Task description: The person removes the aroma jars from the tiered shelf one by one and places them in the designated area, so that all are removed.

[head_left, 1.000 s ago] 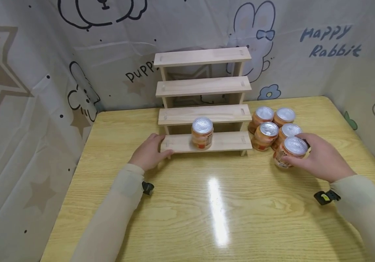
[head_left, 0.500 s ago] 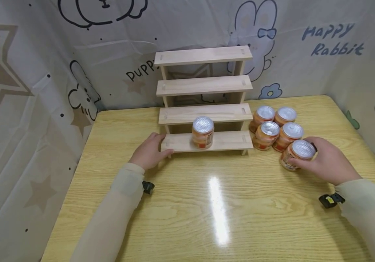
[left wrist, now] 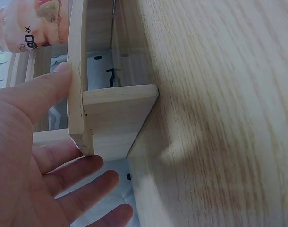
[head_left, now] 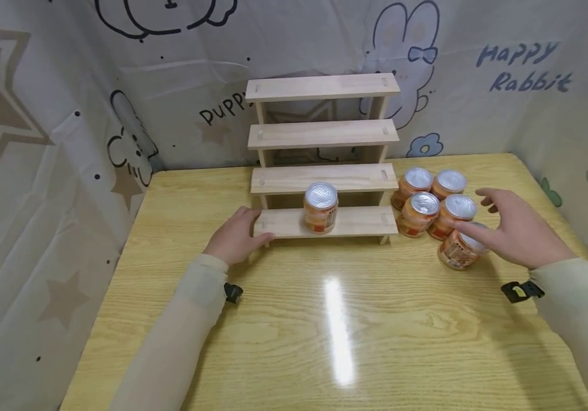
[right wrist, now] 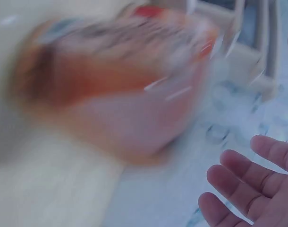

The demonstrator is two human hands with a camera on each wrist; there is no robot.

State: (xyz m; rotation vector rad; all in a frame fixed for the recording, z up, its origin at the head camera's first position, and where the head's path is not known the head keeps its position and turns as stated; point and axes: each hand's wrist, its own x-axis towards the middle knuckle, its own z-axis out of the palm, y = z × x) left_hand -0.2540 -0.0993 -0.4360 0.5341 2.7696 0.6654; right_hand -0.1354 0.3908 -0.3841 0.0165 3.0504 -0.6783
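A stepped wooden shelf [head_left: 325, 177] stands against the back. My left hand [head_left: 234, 237] pinches the left end of its lowest board; in the left wrist view the thumb [left wrist: 54, 85] lies on the board's edge, with the other fingers around its end. An orange can [head_left: 321, 212] with a silver lid stands upright mid-board. To the right, my right hand [head_left: 522, 231] is spread over the nearest can [head_left: 456, 252], holding nothing and partly hiding its lid. In the right wrist view that can [right wrist: 125, 94] is blurred, apart from the fingers.
Several more orange cans [head_left: 418, 214] stand close together right of the shelf, behind the nearest one. Printed cloth [head_left: 181, 74] hangs behind and beside the wood-grain table [head_left: 273, 342]. The shelf's upper boards [head_left: 325, 132] bear no cans.
My right hand drew the nearest can slightly right and toward me, away from the cluster, then let go and lifted off it. The left hand stays on the shelf.
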